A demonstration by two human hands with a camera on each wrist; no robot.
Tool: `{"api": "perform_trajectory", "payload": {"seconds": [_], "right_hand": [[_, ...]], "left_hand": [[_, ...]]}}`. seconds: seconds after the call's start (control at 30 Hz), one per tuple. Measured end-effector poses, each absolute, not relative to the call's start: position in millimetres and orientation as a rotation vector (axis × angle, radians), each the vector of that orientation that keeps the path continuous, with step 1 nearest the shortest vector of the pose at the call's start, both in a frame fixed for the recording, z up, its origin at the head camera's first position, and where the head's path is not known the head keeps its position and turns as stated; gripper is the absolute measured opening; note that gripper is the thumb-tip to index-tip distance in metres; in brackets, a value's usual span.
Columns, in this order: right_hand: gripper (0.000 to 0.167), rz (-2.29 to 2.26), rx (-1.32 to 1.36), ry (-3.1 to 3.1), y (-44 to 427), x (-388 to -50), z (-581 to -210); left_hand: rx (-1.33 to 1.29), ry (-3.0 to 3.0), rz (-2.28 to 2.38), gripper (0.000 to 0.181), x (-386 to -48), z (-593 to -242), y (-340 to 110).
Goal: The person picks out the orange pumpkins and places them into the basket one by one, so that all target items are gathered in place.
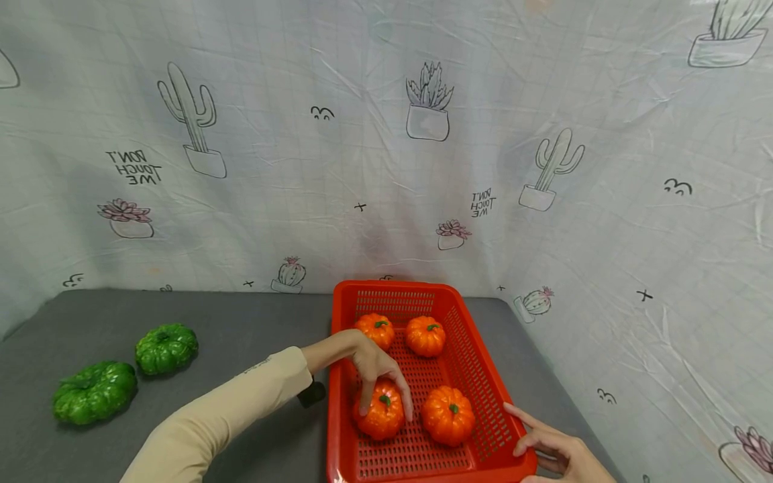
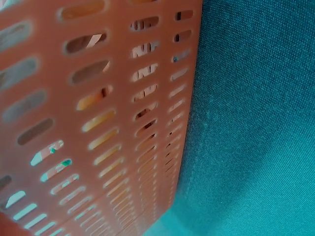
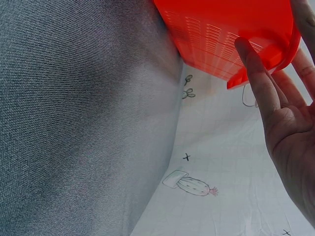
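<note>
My left hand [image 1: 377, 369] reaches down into a red plastic basket [image 1: 483, 349], its bent fingers and thumb straddling a small orange pumpkin [image 1: 382, 426] that sits on the basket floor. More orange pumpkins lie around it: one [image 1: 448, 416] to the right and two farther back [image 1: 426, 337]. The left wrist view shows only the slotted side wall [image 2: 123, 113] from outside, so the grip is hidden there. At the near right corner, my right hand [image 1: 558, 449] touches the basket with fairly straight fingers. In the right wrist view a fingertip [image 3: 242, 46] meets the outer wall.
Two green pumpkins, one nearer [image 1: 95, 394] and one farther [image 1: 166, 349], lie on the grey cloth-covered table [image 1: 253, 322] left of the basket. A pale curtain with cactus drawings [image 1: 362, 168] hangs behind and along the right side.
</note>
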State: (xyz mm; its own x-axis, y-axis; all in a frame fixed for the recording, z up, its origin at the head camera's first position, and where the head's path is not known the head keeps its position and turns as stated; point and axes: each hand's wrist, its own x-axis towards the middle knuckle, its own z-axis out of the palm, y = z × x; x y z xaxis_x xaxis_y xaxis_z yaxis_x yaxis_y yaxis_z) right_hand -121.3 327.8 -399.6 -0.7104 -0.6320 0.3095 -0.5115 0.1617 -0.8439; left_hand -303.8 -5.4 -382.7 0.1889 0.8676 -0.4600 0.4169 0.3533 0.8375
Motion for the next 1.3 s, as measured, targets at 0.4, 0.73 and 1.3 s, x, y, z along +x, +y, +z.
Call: {"api": "perform_trajectory", "payload": {"seconds": [0.4,0.73,1.3], "right_hand": [[0.038,-1.585,-1.145,2.331,325,-124,-399],[0.037,-1.59,-1.123,2.292,324,-129,-398],[0.03,-1.51,-1.011,2.245,327,-135,-384]], "left_hand": [[1.247,1.417,0.487,0.067,-309,-381,-12],[1.219,1.469,0.601,0.059,-315,-376,-22],[1.377,2.522,1.019,0.033,-272,-359,-63]]}}
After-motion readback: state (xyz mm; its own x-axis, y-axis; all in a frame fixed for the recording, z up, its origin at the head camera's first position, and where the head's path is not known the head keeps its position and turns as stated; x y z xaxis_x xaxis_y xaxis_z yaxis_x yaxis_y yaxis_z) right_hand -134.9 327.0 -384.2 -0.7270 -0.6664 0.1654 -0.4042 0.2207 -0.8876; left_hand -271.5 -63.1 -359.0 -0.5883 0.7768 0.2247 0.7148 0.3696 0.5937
